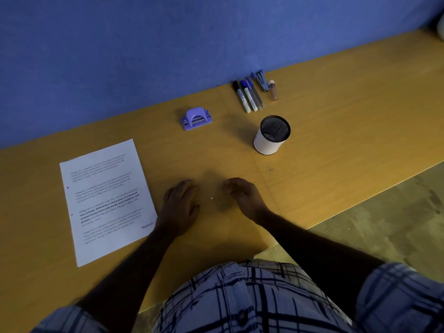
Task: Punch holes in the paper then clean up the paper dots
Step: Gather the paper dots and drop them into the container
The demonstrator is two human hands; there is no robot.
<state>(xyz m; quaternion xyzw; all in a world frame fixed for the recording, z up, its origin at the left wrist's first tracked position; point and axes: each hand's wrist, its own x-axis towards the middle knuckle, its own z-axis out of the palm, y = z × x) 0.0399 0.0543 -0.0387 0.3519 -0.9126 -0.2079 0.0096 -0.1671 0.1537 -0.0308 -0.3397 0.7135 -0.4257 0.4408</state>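
One paper dot [211,198] lies on the desk [336,131]. The left hand [180,205] rests just left of it, grip flat and apart. The right hand [240,193] sits just right, grip curled, contents impossible to tell. The punched paper [105,200] lies farther left of the dot. A hasty sweep could flick the dot onto the floor.

The person wore a pale shirt [252,296] crossed with dark plaid lines, short sleeves [396,284], and seemingly a dark button [241,316].

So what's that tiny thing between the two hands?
A small white paper dot on the desk, between left hand and right hand, in the head view.
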